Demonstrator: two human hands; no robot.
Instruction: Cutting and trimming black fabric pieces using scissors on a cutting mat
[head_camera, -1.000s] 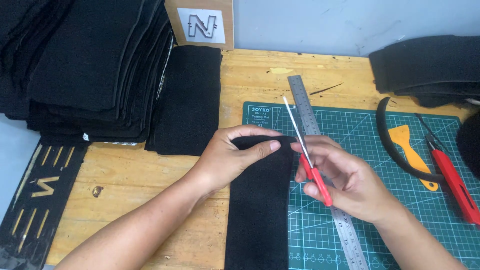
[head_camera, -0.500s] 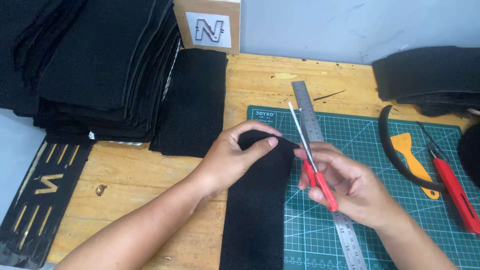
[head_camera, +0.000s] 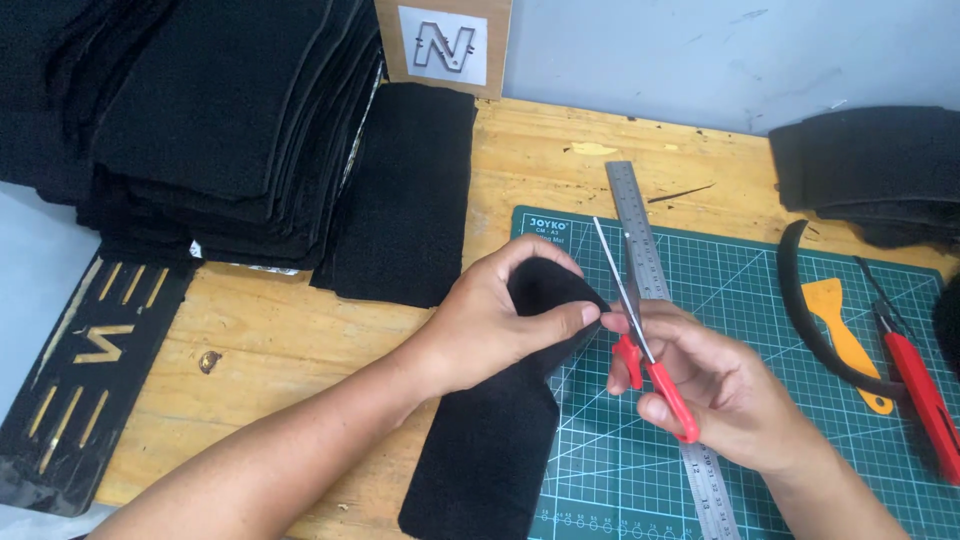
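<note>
A long black fabric strip (head_camera: 495, 440) lies across the wooden table and the edge of the green cutting mat (head_camera: 760, 300). My left hand (head_camera: 500, 320) pinches the strip's far end and lifts it slightly. My right hand (head_camera: 715, 385) grips red-handled scissors (head_camera: 640, 330), whose blades point away from me and sit right beside the pinched corner of the strip. A steel ruler (head_camera: 640, 225) lies lengthwise on the mat under the scissors and my right hand.
Tall stacks of black fabric (head_camera: 200, 120) fill the far left, with a single black piece (head_camera: 405, 200) beside them. A cardboard sign (head_camera: 445, 45) stands behind. Folded black fabric (head_camera: 870, 170), a black band (head_camera: 805, 310), a yellow scraper (head_camera: 845, 335) and a red cutter (head_camera: 920, 385) lie right. A black stencil (head_camera: 90, 360) sits left.
My left hand has curled the strip's far end up more tightly and my fingertips now meet my right hand by the scissors. The view has shifted slightly.
</note>
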